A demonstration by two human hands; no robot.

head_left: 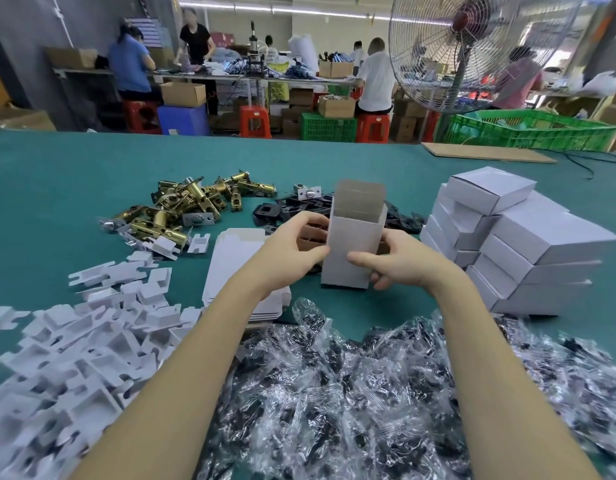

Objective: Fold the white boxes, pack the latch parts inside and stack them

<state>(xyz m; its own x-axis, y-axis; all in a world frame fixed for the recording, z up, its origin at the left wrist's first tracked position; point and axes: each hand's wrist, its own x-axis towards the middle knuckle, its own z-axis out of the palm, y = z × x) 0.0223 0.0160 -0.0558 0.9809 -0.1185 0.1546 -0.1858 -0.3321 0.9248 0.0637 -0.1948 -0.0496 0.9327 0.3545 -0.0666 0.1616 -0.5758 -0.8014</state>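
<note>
Forearms reach in from the near edge and meet at a white box (351, 251) held upright above the green tabletop (57, 174), its top flap standing open. The left hand (292, 247) grips the box's left side, thumb on the front face, fingers curled behind. The right hand (400, 261) grips the lower right side, thumb pressed across the front; its other fingers are partly hidden behind the box. Whether the box bottom touches the tabletop cannot be told. Brass latch parts (188, 206) lie well to the far left, black plates (299, 206) behind the box, partly covered by it. Stacked closed boxes (514, 244) rise just to the right. Plastic bags (351, 393) and white inserts (74, 341) in the near field are blurred.
</note>
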